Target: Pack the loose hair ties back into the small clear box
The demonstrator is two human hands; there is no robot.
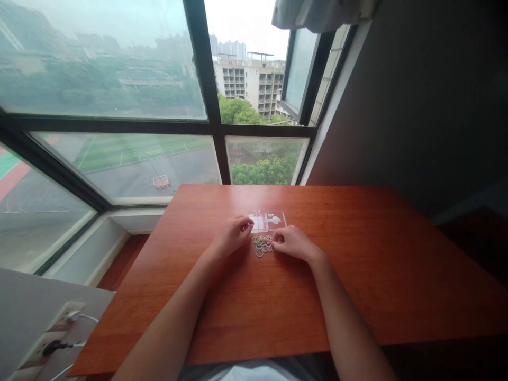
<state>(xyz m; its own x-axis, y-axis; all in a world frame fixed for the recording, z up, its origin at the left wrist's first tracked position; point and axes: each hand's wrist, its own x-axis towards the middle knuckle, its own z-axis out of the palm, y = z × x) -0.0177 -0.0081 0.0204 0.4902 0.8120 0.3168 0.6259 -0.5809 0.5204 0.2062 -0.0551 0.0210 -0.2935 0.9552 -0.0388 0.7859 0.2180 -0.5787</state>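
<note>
A small loose pile of thin pastel rings (262,245), like little hair ties, lies on the wooden table in front of me. Just beyond it lies a flat, clear plastic case (278,220) with white print. My left hand (233,234) is at the case's left edge, its fingers curled and thumb and forefinger pinched together; what is between them is too small to make out. At the right edge of the pile, my right hand (296,243) has its fingers bent in a pinch, fingertips touching the outer rings. Whether a ring is held there is hidden.
The reddish-brown table (377,254) reaches to the windows (166,159) at the back. A dark wall (397,106) stands on the right. Sockets (47,341) with plugged-in cables are on the low wall at lower left.
</note>
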